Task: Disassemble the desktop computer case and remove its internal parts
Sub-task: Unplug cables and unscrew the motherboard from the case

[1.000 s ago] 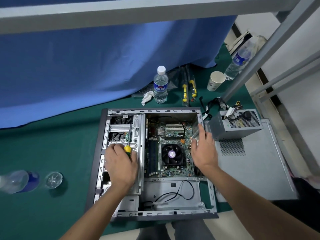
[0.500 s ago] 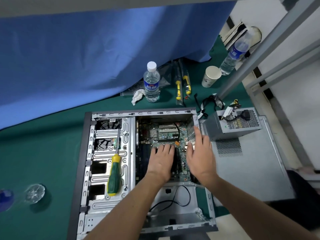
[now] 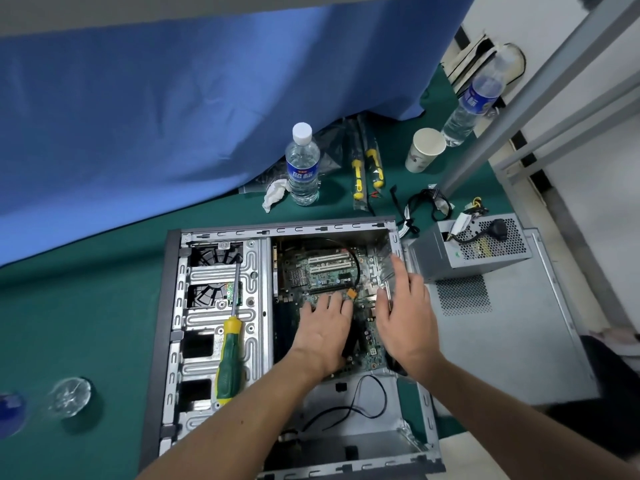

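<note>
The open desktop case (image 3: 284, 231) lies on its side on the green mat. Its green motherboard (image 3: 325, 271) shows in the right half. My left hand (image 3: 323, 327) rests flat on the board, fingers spread, and hides the CPU fan beneath it. My right hand (image 3: 405, 317) is just to the right, fingers extended along the board's edge by the case's rear wall. Neither hand holds anything. A green-and-yellow screwdriver (image 3: 228, 358) lies loose on the metal drive cage (image 3: 256, 271) in the case's left half.
A removed power supply (image 3: 467, 251) sits on the detached side panel (image 3: 502, 341) to the right, with loose cables (image 3: 426, 209) behind. A water bottle (image 3: 303, 168), packaged screwdrivers (image 3: 367, 168), a paper cup (image 3: 424, 150) and a second bottle (image 3: 474, 102) stand behind the case. A clear cup (image 3: 69, 396) lies at left.
My left hand let go of the screwdriver, left it on the drive cage and moved right onto the motherboard. My right hand has stayed by the rear wall.
</note>
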